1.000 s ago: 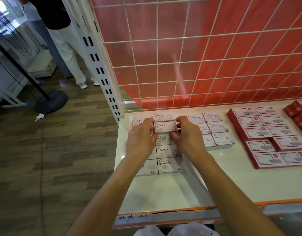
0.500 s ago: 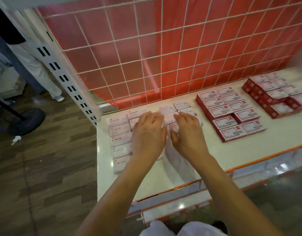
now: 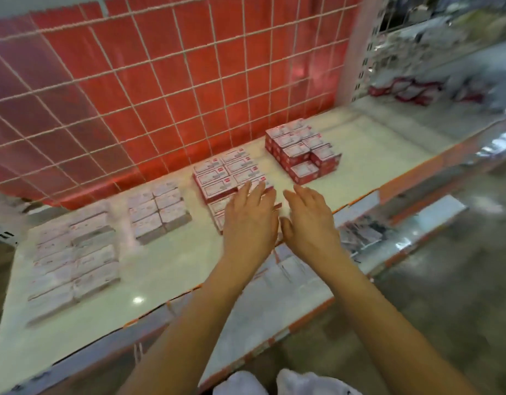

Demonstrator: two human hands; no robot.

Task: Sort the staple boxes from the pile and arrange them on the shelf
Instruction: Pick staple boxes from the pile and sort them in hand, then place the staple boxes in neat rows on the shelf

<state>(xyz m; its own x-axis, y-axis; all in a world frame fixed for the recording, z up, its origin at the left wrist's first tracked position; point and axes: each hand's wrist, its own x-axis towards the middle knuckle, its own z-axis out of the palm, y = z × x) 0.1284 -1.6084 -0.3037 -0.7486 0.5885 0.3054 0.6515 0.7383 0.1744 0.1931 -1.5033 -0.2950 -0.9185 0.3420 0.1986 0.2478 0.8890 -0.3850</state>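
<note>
White shelf board (image 3: pixel 172 260) with an orange front lip, backed by a red panel behind a white wire grid (image 3: pixel 149 89); four groups of small boxes lie on it, blurred by camera motion. Far left, pale staple boxes (image 3: pixel 72 260) sit flat in two columns, labels up, sides touching; I judge the tight packing is meant to keep the columns square and the faces readable from the aisle. Each box's long axis runs left to right along the shelf, while each column runs from the grid toward the near edge. To their right, slightly apart, is a smaller pale block (image 3: pixel 159 210) of like boxes; its print is too blurred to read. Next come red-edged boxes (image 3: pixel 223 178) in the same flat, two-column layout, and beyond them a stacked red block (image 3: pixel 301 153), more than one layer high.

My left hand (image 3: pixel 250 220) is spread, palm down, fingers extended over the near end of the red-edged group; whether it touches them I cannot tell. My right hand (image 3: pixel 309 220) is just beside it, loosely open over bare shelf. Neither hand has hold of anything. I read both as reaching rightward, presumably toward the next stock to sort. On the neighbouring shelf bay far right lies a loose red-and-white heap (image 3: pixel 411 91), indistinct.
</note>
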